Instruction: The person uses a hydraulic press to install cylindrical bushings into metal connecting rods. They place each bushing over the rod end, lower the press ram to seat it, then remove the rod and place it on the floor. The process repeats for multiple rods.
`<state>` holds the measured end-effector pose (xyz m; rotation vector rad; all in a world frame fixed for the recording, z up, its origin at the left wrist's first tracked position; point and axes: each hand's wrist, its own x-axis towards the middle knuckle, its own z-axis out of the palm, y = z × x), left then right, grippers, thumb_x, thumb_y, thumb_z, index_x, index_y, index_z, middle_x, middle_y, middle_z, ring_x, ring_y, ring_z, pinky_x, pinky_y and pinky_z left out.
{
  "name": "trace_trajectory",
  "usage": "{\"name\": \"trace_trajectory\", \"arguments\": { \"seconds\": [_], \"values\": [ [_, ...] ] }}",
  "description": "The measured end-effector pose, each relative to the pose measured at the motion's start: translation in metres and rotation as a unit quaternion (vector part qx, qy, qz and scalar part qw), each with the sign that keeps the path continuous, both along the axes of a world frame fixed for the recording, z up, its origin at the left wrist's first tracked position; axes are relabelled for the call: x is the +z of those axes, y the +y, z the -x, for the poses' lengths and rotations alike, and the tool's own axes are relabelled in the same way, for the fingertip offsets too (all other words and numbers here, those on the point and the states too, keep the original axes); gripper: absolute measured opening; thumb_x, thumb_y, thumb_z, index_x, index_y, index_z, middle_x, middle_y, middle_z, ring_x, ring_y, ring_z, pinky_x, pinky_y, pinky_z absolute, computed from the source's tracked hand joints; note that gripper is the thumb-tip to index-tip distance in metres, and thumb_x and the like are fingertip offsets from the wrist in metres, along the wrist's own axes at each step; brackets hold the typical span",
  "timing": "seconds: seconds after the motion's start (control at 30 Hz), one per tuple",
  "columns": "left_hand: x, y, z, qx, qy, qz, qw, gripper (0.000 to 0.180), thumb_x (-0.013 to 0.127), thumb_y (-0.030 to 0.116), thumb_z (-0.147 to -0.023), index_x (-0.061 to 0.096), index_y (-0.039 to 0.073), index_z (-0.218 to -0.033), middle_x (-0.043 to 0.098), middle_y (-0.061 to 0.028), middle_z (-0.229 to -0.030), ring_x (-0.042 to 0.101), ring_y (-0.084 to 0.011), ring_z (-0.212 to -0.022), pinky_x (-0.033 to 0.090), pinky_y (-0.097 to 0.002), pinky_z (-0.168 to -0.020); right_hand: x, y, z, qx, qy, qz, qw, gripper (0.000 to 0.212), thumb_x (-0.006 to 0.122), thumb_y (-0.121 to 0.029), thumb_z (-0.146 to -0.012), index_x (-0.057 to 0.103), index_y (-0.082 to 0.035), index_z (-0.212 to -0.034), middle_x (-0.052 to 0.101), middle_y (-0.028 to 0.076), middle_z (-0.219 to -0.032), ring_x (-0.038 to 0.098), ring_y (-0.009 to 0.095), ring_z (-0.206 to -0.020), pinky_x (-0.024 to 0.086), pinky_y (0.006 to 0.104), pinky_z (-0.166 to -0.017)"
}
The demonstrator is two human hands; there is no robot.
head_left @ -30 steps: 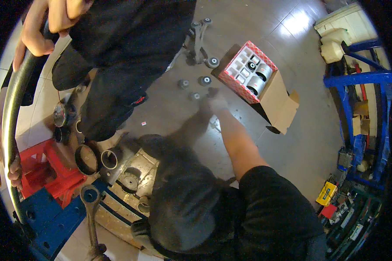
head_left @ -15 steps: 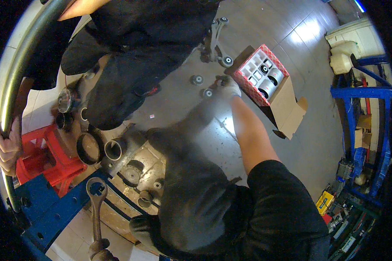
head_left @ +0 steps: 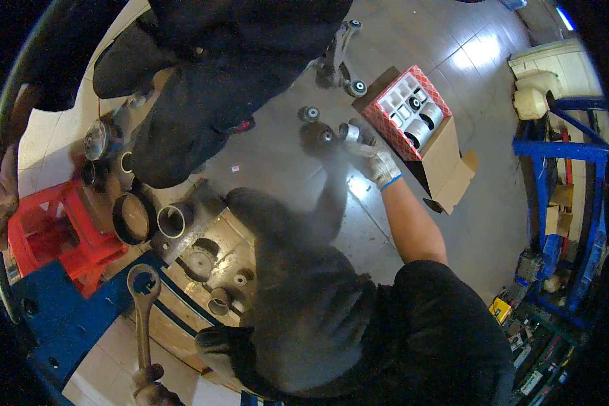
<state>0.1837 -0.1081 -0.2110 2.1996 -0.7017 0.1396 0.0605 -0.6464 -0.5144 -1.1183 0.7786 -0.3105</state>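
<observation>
My right hand [head_left: 375,161], in a white knit glove with a blue cuff, is closed on a silver cylindrical bushing [head_left: 349,132] just above the floor. Beside it on the floor are a dark round bushing [head_left: 326,135] and a second bushing [head_left: 310,114]. At the lower left my left hand [head_left: 153,388], partly cut off by the frame, is wrapped round the handle of a large ring spanner [head_left: 143,318]. The spanner's ring end points up, over a blue metal beam [head_left: 105,298].
An open red-patterned box [head_left: 419,82] holds parts in a white insert. Control arms [head_left: 345,64] lie beyond. A co-worker in black [head_left: 203,81] stoops upper left, one hand [head_left: 0,193] on a metal bar. A red stool [head_left: 54,230], metal rings [head_left: 134,218] and a blue rack [head_left: 561,149] stand around.
My right hand has drawn back slightly toward me and right, and the silver bushing now shows in its fingers. My left hand still grips the spanner. The co-worker's bar has shifted left.
</observation>
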Motion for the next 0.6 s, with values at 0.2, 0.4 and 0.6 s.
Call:
{"name": "trace_trajectory", "arguments": {
  "seconds": [0.2,0.4,0.6],
  "values": [
    [0.001,-0.010,0.009,-0.027,0.009,0.041,0.999,0.024,0.052,0.024,-0.102,0.054,0.000,-0.097,0.066,-0.0295,-0.089,0.066,-0.0397,-0.077,0.056,-0.0453,-0.070,0.013,0.011,0.005,0.016,-0.110,-0.251,0.962,0.050,0.062,-0.031,-0.094,0.051,-0.001,-0.133,0.060,0.020,-0.127,0.063,0.033,-0.111,0.052,0.0461,-0.098],
    [0.000,0.003,0.014,0.129,0.004,-0.084,0.988,0.032,0.055,0.028,-0.096,0.058,0.002,-0.079,0.068,-0.0194,-0.088,0.064,-0.0279,-0.082,0.050,-0.0390,-0.073,0.028,0.037,-0.023,0.116,-0.212,-0.399,0.885,0.065,0.067,-0.046,-0.090,0.052,-0.004,-0.138,0.059,0.020,-0.133,0.060,0.035,-0.119,0.051,0.0491,-0.099],
    [-0.002,0.029,0.024,0.116,0.007,-0.039,0.992,0.028,0.053,0.022,-0.098,0.067,0.003,-0.083,0.070,-0.0148,-0.083,0.065,-0.0254,-0.079,0.050,-0.0338,-0.073,0.085,0.088,-0.061,0.142,-0.241,-0.416,0.865,0.055,0.052,-0.048,-0.096,0.059,-0.002,-0.128,0.067,0.016,-0.117,0.067,0.033,-0.100,0.055,0.0445,-0.087]
  ]
}}
